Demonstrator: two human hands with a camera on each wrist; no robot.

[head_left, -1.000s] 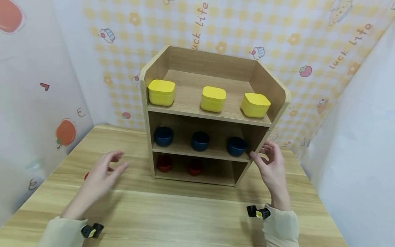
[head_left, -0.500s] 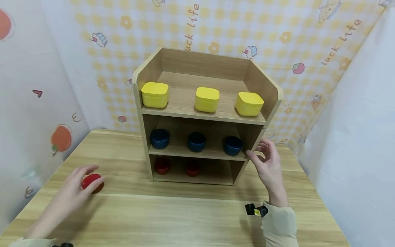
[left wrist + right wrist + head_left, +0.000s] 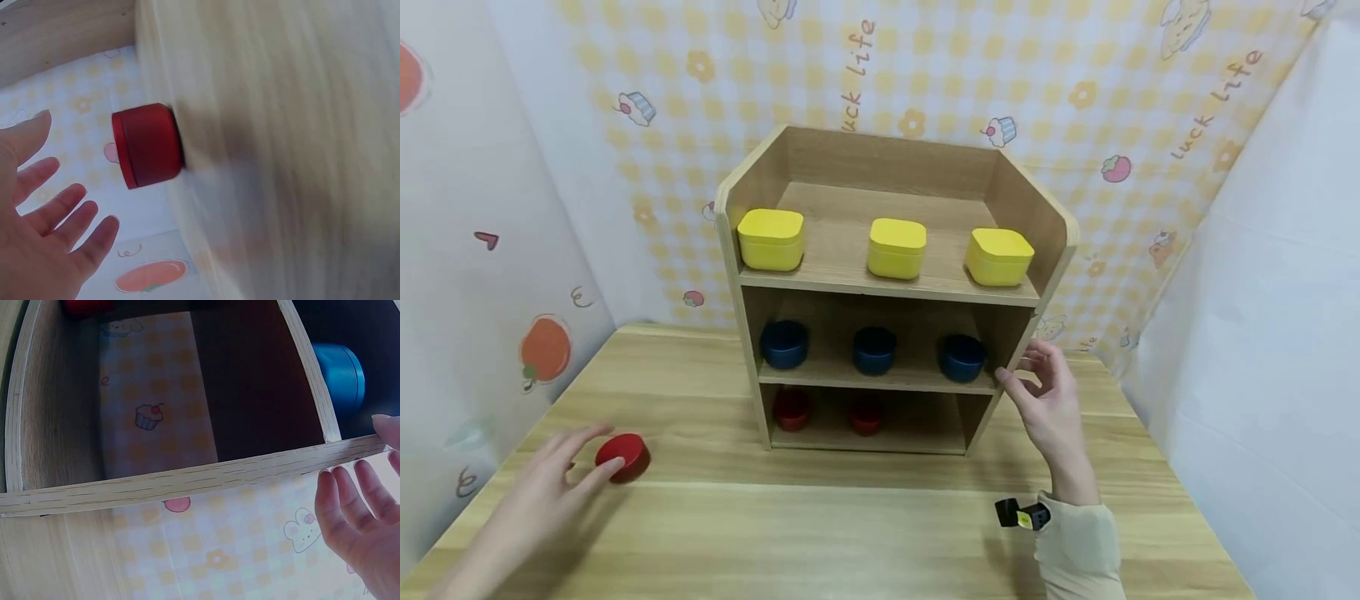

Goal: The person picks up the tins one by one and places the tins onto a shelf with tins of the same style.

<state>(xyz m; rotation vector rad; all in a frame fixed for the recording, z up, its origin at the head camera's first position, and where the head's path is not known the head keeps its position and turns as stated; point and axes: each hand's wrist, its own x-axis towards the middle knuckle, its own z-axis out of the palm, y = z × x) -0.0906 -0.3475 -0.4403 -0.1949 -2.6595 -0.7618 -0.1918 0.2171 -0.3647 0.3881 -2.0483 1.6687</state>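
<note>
A round red tin [image 3: 626, 456] stands on the tabletop at the left. My left hand [image 3: 542, 492] is beside it, fingers spread and bent a little. In the left wrist view a gap shows between the fingertips and the red tin [image 3: 149, 145]. My right hand [image 3: 1049, 408] holds the right side panel of the wooden shelf [image 3: 857, 287], thumb at the front edge and fingers on the outer side. In the right wrist view the right hand [image 3: 365, 515] straddles that panel [image 3: 187, 484], close to a blue tin [image 3: 339, 378].
On the top shelf stand three yellow boxes [image 3: 897, 248]. Three blue tins [image 3: 874, 350] line the middle shelf, and two red tins [image 3: 792, 409] sit at the left and middle of the bottom one. Patterned cloth [image 3: 925, 67] hangs behind and at both sides of the table [image 3: 820, 533].
My left hand has moved left and down to the red tin, first around it, now slightly back from it. The right hand stays at the shelf. The whole view has shifted slightly.
</note>
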